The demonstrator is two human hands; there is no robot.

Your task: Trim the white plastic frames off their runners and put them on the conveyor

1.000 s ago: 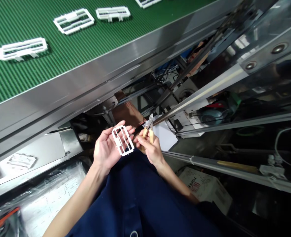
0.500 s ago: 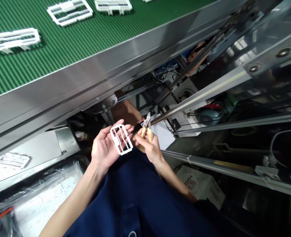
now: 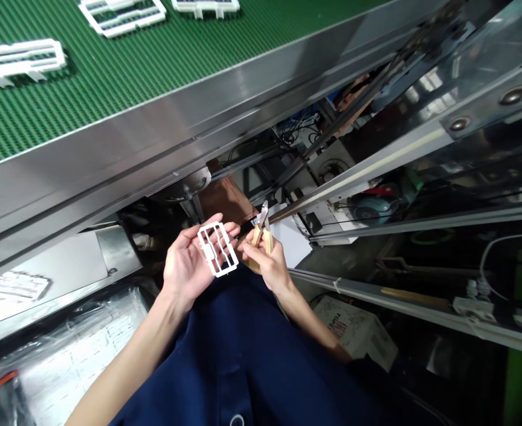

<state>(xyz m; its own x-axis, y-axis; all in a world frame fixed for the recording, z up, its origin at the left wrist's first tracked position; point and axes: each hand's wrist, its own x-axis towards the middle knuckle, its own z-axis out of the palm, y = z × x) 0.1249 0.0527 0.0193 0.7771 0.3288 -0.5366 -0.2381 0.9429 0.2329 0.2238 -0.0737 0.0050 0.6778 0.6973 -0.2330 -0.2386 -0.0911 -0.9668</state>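
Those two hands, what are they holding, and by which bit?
The right hand holds pliers by their yellow handles. The left hand, open and palm up, supports a white frame from beneath.

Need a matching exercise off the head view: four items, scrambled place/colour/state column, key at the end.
Items
1. White frame nearest the pliers
2. The pliers
3. Ribbed belt
4. Box with red lettering

Place, colour or state
A. Green
B. Gripped in the right hand
C. Beside the right forearm
D. Resting on the open left hand

Pairs: 1-D, 2-B, 3-A, 4-C
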